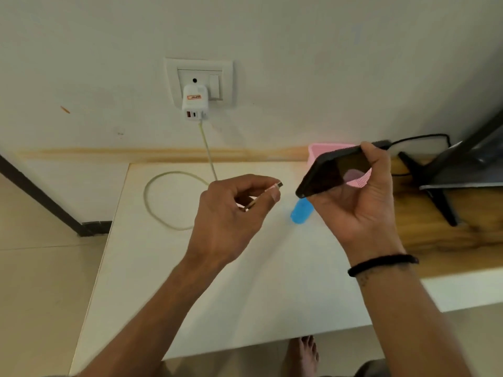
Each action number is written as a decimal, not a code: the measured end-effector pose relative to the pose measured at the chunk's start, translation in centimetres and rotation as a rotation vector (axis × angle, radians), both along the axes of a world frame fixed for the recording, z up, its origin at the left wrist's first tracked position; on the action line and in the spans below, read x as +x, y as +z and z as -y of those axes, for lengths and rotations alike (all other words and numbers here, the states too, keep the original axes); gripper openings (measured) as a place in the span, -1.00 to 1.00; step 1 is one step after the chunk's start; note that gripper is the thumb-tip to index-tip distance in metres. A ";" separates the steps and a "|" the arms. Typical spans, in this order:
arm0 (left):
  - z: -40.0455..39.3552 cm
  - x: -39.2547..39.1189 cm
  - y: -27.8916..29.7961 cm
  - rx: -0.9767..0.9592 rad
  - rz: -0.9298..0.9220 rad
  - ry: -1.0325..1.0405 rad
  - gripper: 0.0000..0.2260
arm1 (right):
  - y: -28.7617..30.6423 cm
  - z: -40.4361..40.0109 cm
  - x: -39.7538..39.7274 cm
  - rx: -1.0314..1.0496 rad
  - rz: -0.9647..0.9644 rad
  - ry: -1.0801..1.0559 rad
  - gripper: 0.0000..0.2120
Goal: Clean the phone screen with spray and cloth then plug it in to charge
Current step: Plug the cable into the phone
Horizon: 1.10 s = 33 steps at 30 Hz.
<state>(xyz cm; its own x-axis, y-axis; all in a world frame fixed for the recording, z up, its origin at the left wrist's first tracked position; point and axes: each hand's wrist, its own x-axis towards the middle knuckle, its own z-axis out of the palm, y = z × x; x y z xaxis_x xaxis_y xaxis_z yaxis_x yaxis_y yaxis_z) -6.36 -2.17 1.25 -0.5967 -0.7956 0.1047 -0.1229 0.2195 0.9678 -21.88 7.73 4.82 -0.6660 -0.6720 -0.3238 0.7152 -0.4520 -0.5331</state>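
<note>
We pinch the cable plug [275,187] in our left hand [231,213]; right hand [362,202] grips the phone [332,172] above the bench's far right corner. Cleaning looks done; plugging in remains. Charger [195,104] sits in wall socket.

Pink perforated basket [363,180] on white table [245,281]; dark monitor stand [435,191] on wooden shelf [449,240].

You have one black slab phone [333,172], one pale charging cable [152,210], one white wall charger [195,104], one blue plastic bottle [300,213], one pink perforated basket [359,179].
</note>
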 end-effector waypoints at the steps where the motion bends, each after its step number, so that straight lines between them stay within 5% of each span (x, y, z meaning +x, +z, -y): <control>1: -0.4 -0.2 0.0 -0.022 -0.009 0.010 -0.89 | -0.3 0.0 0.0 -0.006 0.043 -0.036 -0.49; 20: -1.7 -1.9 1.1 -0.081 -0.022 0.019 -0.81 | -1.8 0.4 0.5 -0.008 0.063 -0.119 -0.34; 28: -1.2 -1.3 1.3 -0.081 0.076 0.009 -0.82 | -1.2 0.6 1.4 0.076 -0.060 -0.150 -0.42; 33: -1.1 -0.8 1.1 -0.071 0.124 0.005 -0.82 | -1.0 0.8 2.0 0.170 -0.245 -0.148 -0.65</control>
